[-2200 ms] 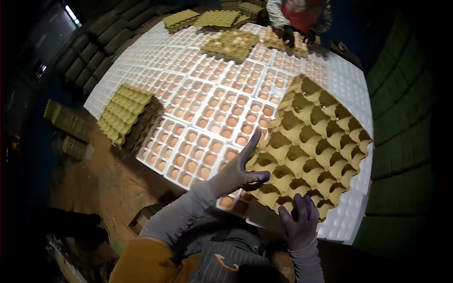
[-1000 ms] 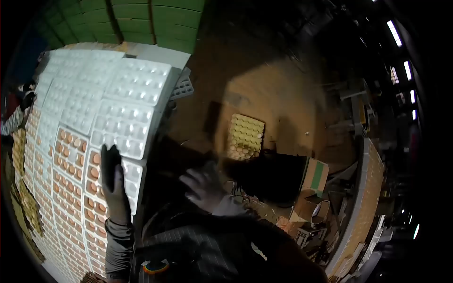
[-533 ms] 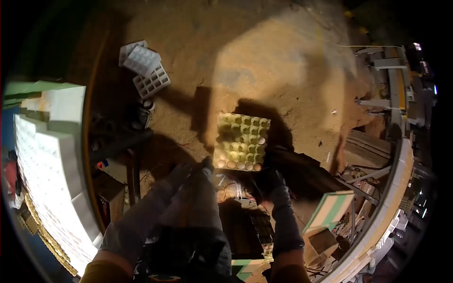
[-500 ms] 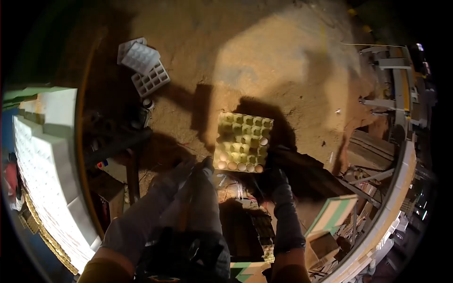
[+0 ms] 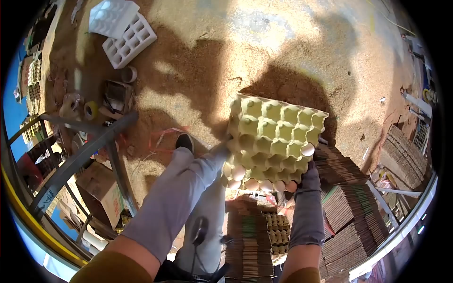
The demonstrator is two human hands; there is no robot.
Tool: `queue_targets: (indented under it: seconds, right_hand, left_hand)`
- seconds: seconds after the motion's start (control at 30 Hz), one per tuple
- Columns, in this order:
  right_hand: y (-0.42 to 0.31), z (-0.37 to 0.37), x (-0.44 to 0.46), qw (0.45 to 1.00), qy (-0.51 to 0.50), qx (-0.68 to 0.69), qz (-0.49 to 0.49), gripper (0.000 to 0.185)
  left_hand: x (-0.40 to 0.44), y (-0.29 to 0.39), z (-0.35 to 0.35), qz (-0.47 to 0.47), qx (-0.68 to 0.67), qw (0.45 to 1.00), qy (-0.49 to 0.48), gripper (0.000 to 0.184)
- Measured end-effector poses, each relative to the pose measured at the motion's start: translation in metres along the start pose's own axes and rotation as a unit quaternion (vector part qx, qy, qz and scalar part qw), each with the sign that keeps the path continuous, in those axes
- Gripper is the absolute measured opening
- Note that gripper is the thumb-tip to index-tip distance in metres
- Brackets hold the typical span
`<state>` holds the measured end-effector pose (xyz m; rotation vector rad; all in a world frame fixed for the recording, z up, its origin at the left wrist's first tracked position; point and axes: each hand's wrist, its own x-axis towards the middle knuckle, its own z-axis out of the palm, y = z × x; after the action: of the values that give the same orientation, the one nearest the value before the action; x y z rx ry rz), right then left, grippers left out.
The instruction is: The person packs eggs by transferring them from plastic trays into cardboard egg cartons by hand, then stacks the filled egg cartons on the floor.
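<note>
A yellowish pulp egg tray is held out in front of me over the floor, tilted slightly. Most of its cups hold nothing. Several pale brown eggs sit along the near edge and near-left corner, and a single egg sits at the right edge. My left hand grips the tray's left side, its fingers mostly hidden by the rim. At the near-right corner, my right hand is closed on the edge. Grey sleeves cover both forearms.
White moulded trays lie on the dusty floor at upper left. A dark metal frame and a cardboard box stand left. Stacked brown trays or cardboard fill the right, with more stacks below me.
The egg tray now looks larger and closer, farther right in view, still in both hands. My view has shifted, the picture is brighter, and the white panel at left is out of sight.
</note>
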<state>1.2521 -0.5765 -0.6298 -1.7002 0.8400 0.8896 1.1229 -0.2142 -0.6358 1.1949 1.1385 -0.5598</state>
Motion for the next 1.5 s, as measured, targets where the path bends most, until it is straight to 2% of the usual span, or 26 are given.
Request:
queue_targets:
  seconds: [0.1, 0.23, 0.33, 0.43, 0.5, 0.53, 0.6, 0.63, 0.67, 0.7, 0.73, 0.8, 0.87, 0.9, 0.93, 0.97, 1.03, 1.1, 1.17, 1.23, 1.3, 1.5]
  right_hand:
    - [-0.008, 0.014, -0.04, 1.0, -0.004, -0.011, -0.006, 0.048]
    - [-0.042, 0.041, -0.128, 0.998, -0.048, -0.034, -0.027, 0.047]
    - [-0.086, 0.078, -0.207, 0.99, -0.116, -0.061, -0.05, 0.047]
    - [-0.134, 0.132, -0.29, 0.97, -0.208, -0.1, -0.077, 0.046]
    - [-0.161, 0.168, -0.353, 0.949, -0.268, -0.137, -0.098, 0.046]
    - [-0.173, 0.186, -0.382, 0.934, -0.299, -0.159, -0.111, 0.046]
    - [-0.192, 0.221, -0.443, 0.903, -0.355, -0.201, -0.133, 0.045]
    - [-0.199, 0.24, -0.469, 0.884, -0.386, -0.222, -0.143, 0.045]
    - [-0.203, 0.256, -0.5, 0.865, -0.411, -0.242, -0.154, 0.045]
    - [-0.205, 0.276, -0.528, 0.843, -0.439, -0.263, -0.165, 0.045]
    - [-0.205, 0.289, -0.56, 0.822, -0.462, -0.283, -0.174, 0.044]
    - [-0.198, 0.319, -0.616, 0.776, -0.51, -0.32, -0.191, 0.044]
    - [-0.185, 0.335, -0.671, 0.727, -0.555, -0.348, -0.204, 0.044]
    - [-0.174, 0.347, -0.699, 0.702, -0.577, -0.36, -0.209, 0.043]
    - [-0.16, 0.359, -0.724, 0.678, -0.598, -0.372, -0.211, 0.043]
    - [-0.146, 0.369, -0.749, 0.656, -0.616, -0.381, -0.211, 0.043]
    - [-0.119, 0.392, -0.785, 0.616, -0.648, -0.396, -0.21, 0.043]
    - [-0.085, 0.415, -0.83, 0.578, -0.672, -0.416, -0.203, 0.042]
    - [-0.036, 0.444, -0.869, 0.545, -0.692, -0.43, -0.198, 0.042]
    - [0.027, 0.474, -0.91, 0.53, -0.696, -0.446, -0.191, 0.042]
    - [0.086, 0.507, -0.939, 0.52, -0.698, -0.458, -0.182, 0.041]
    - [0.232, 0.567, -0.982, 0.507, -0.672, -0.511, -0.175, 0.04]
  left_hand:
    - [-0.032, 0.011, 0.0, -0.01, -0.083, 0.996, -0.017, 0.046]
    - [-0.119, 0.045, -0.018, -0.021, -0.223, 0.971, -0.084, 0.048]
    - [-0.21, 0.085, -0.047, -0.004, -0.321, 0.938, -0.133, 0.049]
    - [-0.311, 0.119, -0.093, 0.055, -0.389, 0.906, -0.155, 0.051]
    - [-0.376, 0.122, -0.125, 0.045, -0.501, 0.854, -0.136, 0.053]
    - [-0.402, 0.119, -0.135, -0.052, -0.67, 0.731, -0.116, 0.053]
    - [-0.488, 0.138, -0.175, -0.075, -0.576, 0.803, -0.132, 0.056]
    - [-0.548, 0.158, -0.196, -0.007, -0.283, 0.952, -0.118, 0.059]
    - [-0.517, 0.113, -0.176, 0.185, -0.406, 0.875, -0.188, 0.061]
    - [-0.533, 0.102, -0.17, 0.212, -0.42, 0.867, -0.165, 0.061]
    - [-0.553, 0.096, -0.164, 0.437, -0.594, 0.64, -0.216, 0.052]
    - [-0.661, 0.115, -0.242, 0.239, -0.595, 0.762, -0.094, 0.058]
    - [-0.778, 0.108, -0.259, 0.226, -0.59, 0.775, -0.004, 0.056]
    - [-0.771, 0.077, -0.266, 0.285, -0.62, 0.731, 0.001, 0.055]
    - [-0.766, 0.04, -0.271, 0.315, -0.629, 0.71, 0.032, 0.055]
    - [-0.778, 0.011, -0.281, 0.329, -0.662, 0.673, 0.024, 0.055]
    - [-0.83, -0.006, -0.29, 0.292, -0.701, 0.648, 0.062, 0.056]
    - [-0.839, -0.077, -0.306, 0.368, -0.718, 0.583, 0.094, 0.056]
    - [-0.857, -0.163, -0.321, 0.359, -0.696, 0.57, 0.247, 0.058]
    - [-0.971, -0.208, -0.332, 0.381, -0.743, 0.508, 0.212, 0.057]
    - [-0.997, -0.267, -0.34, 0.376, -0.726, 0.492, 0.299, 0.055]
    - [-1.002, -0.46, -0.364, 0.341, -0.727, 0.355, 0.479, 0.046]
